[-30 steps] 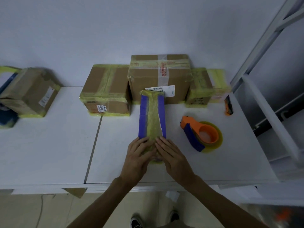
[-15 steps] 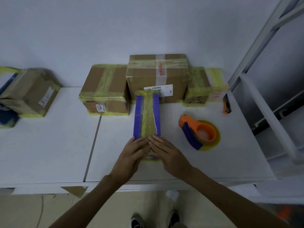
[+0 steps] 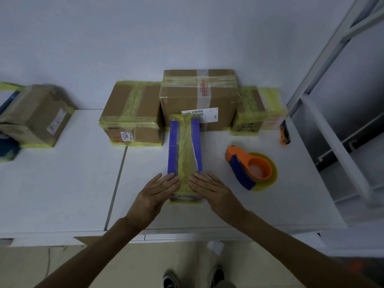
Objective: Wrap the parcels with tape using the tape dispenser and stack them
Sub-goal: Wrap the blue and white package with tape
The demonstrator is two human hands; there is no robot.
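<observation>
Head view: I see the left hand [image 3: 157,192] and right hand [image 3: 210,190], fingers straight, pressing flat on the near end of the blue parcel [image 3: 185,150], which lies lengthwise on the white surface [image 3: 62,183]. Just right of it sits the orange tape dispenser [image 3: 250,170]. Taped cartons [image 3: 199,96] line the wall behind.

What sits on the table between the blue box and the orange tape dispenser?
Nothing: in the head view, only bare white table shows between the blue box and the tape dispenser.
</observation>
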